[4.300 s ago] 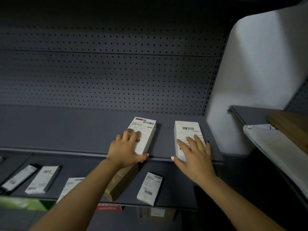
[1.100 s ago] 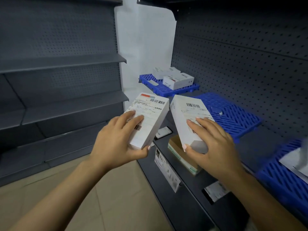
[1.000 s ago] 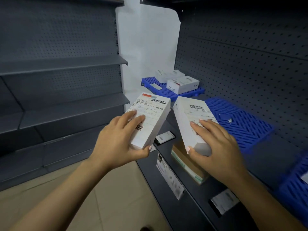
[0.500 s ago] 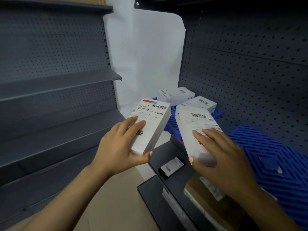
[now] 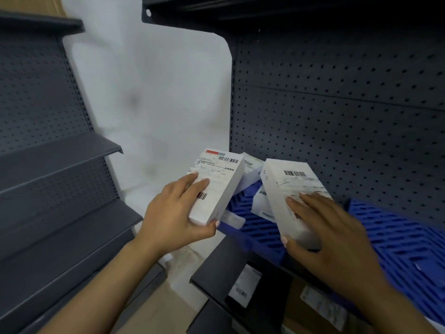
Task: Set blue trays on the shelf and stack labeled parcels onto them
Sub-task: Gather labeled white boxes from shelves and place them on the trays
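Parcels, two white labeled boxes, are held in the air at the corner of the dark shelving: the left hand (image 5: 173, 220) is clamped on the left parcel (image 5: 218, 184), fingers flat on its label and thumb hooked under its near end, and the right hand (image 5: 334, 239) is closed the same way on the right parcel (image 5: 286, 196), which tilts over the blue tray (image 5: 260, 230). That tray lies on the right-hand shelf (image 5: 216, 268), its near edge running along the shelf front; its near-left grid is bare apart from a small white item at the left edge. Further back on it lie other white parcels (image 5: 251, 165), partly hidden behind the two held boxes, so how they sit cannot be told. A second blue tray (image 5: 397, 242) lies just beside the first on the right, mostly bare, against the pegboard back panel (image 5: 337, 128). Below the shelf front, a lower shelf carries a brown carton (image 5: 303, 314) and a small labeled packet (image 5: 245, 283). To the left, grey shelves (image 5: 55, 155) jut toward the white wall (image 5: 154, 92), leaving a gap of open floor between the two units.
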